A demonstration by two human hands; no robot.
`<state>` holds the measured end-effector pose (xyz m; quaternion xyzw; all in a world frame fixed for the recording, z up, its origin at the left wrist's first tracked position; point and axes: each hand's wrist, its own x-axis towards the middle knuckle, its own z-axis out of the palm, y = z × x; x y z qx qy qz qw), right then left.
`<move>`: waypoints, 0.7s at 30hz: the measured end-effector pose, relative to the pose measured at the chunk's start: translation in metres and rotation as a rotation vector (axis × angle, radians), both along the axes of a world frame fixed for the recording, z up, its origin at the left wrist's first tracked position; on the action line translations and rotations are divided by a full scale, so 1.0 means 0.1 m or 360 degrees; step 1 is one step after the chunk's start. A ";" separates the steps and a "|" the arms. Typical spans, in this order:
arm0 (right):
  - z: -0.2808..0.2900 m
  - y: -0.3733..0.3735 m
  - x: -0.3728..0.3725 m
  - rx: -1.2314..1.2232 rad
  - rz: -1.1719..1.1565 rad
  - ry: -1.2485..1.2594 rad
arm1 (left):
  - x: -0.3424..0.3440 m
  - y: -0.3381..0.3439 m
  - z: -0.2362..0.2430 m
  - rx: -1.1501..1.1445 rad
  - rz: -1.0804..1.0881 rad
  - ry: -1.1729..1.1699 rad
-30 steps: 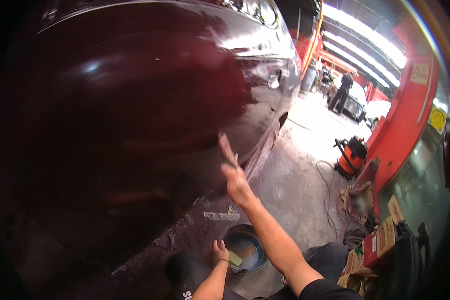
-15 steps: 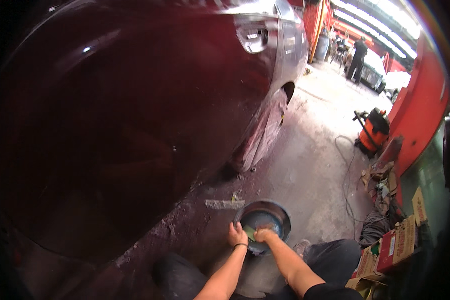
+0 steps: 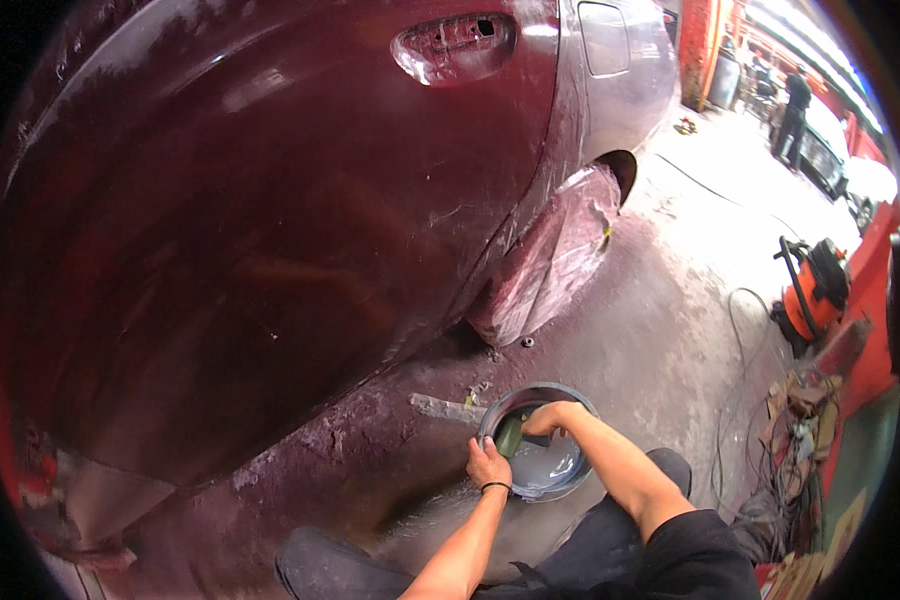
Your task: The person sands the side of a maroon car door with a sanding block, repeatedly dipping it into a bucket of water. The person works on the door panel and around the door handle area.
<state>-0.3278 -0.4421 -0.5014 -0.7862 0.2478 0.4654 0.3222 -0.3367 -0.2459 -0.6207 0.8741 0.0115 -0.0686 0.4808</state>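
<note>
A round dark tub (image 3: 555, 492) with cloudy liquid in it stands on the floor between my knees. My left hand (image 3: 488, 466) grips its left rim, fingers curled at the edge. Inside the tub, beside that hand, rests a dark green pad-like piece (image 3: 510, 437); whether my left thumb touches it I cannot tell. My right hand (image 3: 550, 417) reaches over the tub's far right side and down into it, fingers bent and closed. Something dark shows under those fingers, too hidden to name.
A dark red car body (image 3: 300, 230) fills the left, its wheel covered with pinkish sheeting (image 3: 555, 260). A pale flat strip (image 3: 440, 408) lies beside the tub. At right stand an orange-black shop vacuum (image 3: 813, 295), a hose (image 3: 735, 350) and piled clutter (image 3: 795, 440). Another person (image 3: 795, 115) stands far back.
My right hand has lifted and shifted away from the left one, its arm now across the tub's right side. The green piece stands steeper. The view has also swung.
</note>
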 end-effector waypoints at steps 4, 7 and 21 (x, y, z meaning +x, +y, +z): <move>0.10 -0.57 -0.01 0.0367 -0.0378 -0.0526 | -0.05 -0.06 0.05 0.0186 -0.0034 0.0019; -0.03 -0.55 -0.12 0.0948 -0.0889 -0.0803 | -0.03 -0.06 0.14 0.0091 -0.0149 -0.0135; 0.16 -0.47 0.07 0.2116 -0.1072 -0.0778 | 0.68 -0.22 1.78 -0.1038 -0.0800 0.1199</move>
